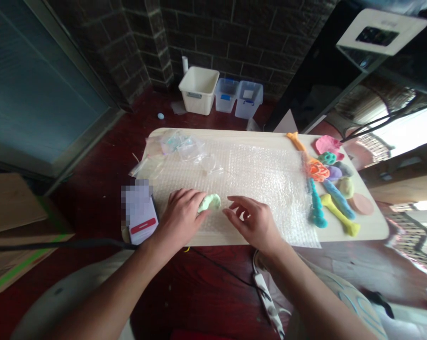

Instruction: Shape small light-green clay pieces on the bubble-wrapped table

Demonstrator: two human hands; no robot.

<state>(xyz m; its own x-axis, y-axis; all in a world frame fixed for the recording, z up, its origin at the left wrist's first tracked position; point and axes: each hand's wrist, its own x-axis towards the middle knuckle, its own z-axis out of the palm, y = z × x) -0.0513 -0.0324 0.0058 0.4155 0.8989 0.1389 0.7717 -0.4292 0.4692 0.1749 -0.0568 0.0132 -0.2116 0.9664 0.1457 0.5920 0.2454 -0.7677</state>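
My left hand [187,210] pinches one end of a pale green, curved piece that looks like modelling clay [210,202]. The free end of this piece arcs to the right, above a sheet of bubble wrap [266,174]. A short gap separates it from my right hand [252,217]. Thumb and fingers of that hand are loosely curled and apart, with nothing between them. Both hands are over the near side of a pale wooden table [371,231].
Coloured clay-like shapes lie at the table's right end, among them an orange rose [318,170], a yellow bone shape [340,215] and a pink piece [328,145]. Clear plastic bags [190,148] lie at the back left. A phone-like device [142,217] is at the left edge. Bins [199,94] stand behind.
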